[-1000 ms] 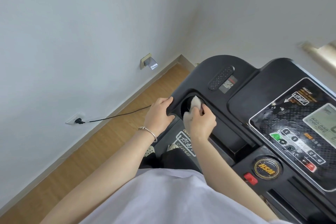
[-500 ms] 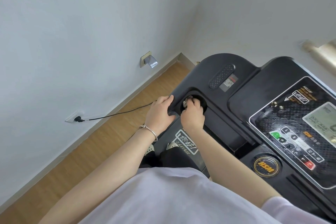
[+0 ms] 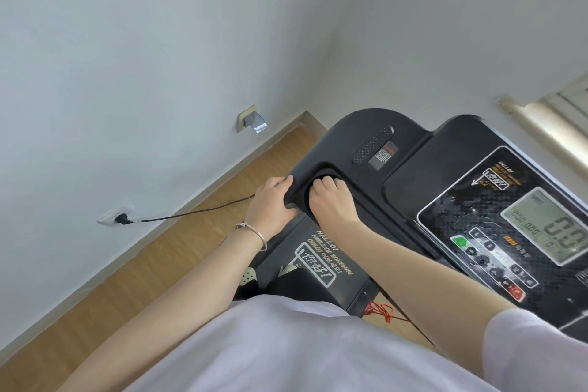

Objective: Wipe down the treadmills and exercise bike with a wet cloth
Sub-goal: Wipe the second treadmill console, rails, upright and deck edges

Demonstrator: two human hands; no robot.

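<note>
Wooden flooring point(image 3: 191, 248) runs along the left side of a white-walled room corner, seen from above by a person in a white shirt point(image 3: 286, 347). Nearest, both bare forearms reach forward from the shirt. Below them are pale shoes point(image 3: 248, 275) on the treadmill deck point(image 3: 321, 264), which carries printed lettering, and a red cord point(image 3: 381, 312) hangs just right of the deck. A silver bracelet point(image 3: 254, 231) circles the left wrist. Beyond it the left hand point(image 3: 270, 204) grasps the left edge of the black treadmill console point(image 3: 366, 130), fingers curled over the top and thumb underneath. Just to its right, the right hand point(image 3: 331, 204) is pushed into the round cup recess point(image 3: 321, 173) in the console, knuckles up and fingers curled down inside. Whatever those fingers hold is hidden, so the cloth cannot be made out. To the right, the control panel point(image 3: 547, 226) shows a lit grey readout above a row of buttons, its glossy face dotted with droplets. On the left, a black cable point(image 3: 197, 212) crosses above the floor to a plug in a wall socket point(image 3: 116, 216). A second socket point(image 3: 249, 121) sits farther along the wall point(image 3: 159, 41) near the corner. A pale window frame point(image 3: 547, 118) shows at the far right.
</note>
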